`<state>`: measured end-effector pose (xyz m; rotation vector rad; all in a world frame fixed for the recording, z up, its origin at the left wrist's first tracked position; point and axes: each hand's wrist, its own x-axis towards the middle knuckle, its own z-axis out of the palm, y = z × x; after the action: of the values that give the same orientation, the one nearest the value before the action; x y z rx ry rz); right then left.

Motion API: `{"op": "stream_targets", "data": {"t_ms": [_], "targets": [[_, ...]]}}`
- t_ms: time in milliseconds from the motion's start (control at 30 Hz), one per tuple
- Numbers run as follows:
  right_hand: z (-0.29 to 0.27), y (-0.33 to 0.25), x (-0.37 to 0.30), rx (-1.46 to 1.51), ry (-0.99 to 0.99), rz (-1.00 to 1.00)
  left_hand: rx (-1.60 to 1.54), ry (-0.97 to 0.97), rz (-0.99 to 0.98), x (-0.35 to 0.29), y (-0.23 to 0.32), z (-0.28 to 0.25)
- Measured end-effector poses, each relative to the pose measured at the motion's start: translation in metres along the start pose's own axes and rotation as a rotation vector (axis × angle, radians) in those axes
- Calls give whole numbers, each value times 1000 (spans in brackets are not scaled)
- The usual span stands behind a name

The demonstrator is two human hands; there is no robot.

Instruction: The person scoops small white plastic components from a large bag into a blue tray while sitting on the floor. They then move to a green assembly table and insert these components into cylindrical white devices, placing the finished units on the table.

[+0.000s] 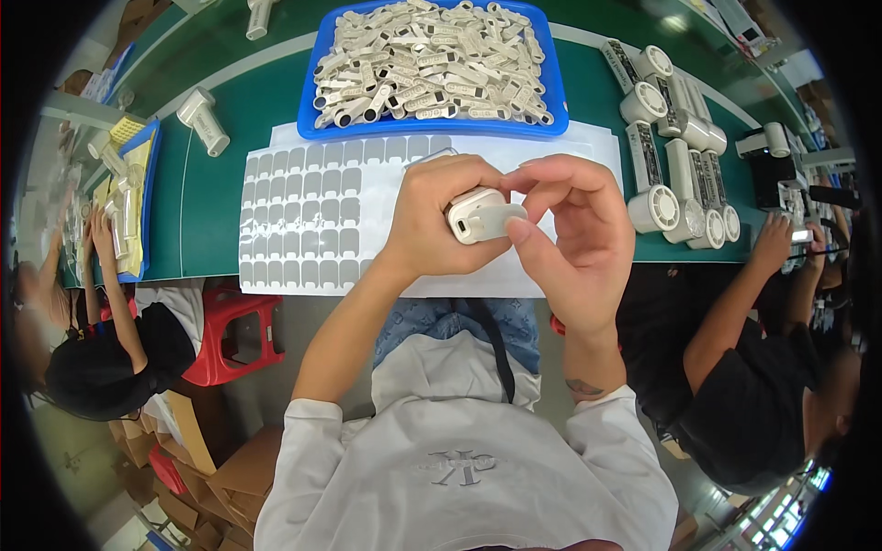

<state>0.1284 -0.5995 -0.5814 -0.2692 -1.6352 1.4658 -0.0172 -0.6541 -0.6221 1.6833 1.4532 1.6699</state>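
Observation:
My left hand (424,213) is wrapped around a small white handheld device (462,227), its end with a small dark slot turned up toward me. A smooth grey rounded piece (501,220), similar in colour to the stickers on the sheet, lies over that end. My right hand (588,243) has its thumb on the edge of this piece, with the index finger curled close by; the fingers look pinched together. Beneath both hands lies a white sheet (377,202) with rows of grey rounded stickers (303,216), some spaces on its right side bare. Most of the device is hidden in my left fist.
A blue tray (441,131) heaped with small white parts (432,69) stands behind the sheet. Several white handheld fans (654,208) lie at the right, and another white device (204,121) at the left. Co-workers sit on both sides; a red stool (230,335) is at the left.

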Motion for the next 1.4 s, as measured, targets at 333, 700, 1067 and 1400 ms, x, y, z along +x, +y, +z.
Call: {"op": "stream_targets", "data": {"t_ms": [333, 700, 1067, 1400], "targets": [[-1, 4, 2, -127, -58, -8, 25, 6, 22, 3, -6, 1], [-1, 6, 2, -184, -66, -33, -6, 8, 18, 3, -6, 0], [-1, 7, 1, -181, -71, -42, 1, 18, 20, 2, -7, 2], [-1, 7, 2, -197, -71, -41, 7, 23, 28, 2, -8, 2]]}}
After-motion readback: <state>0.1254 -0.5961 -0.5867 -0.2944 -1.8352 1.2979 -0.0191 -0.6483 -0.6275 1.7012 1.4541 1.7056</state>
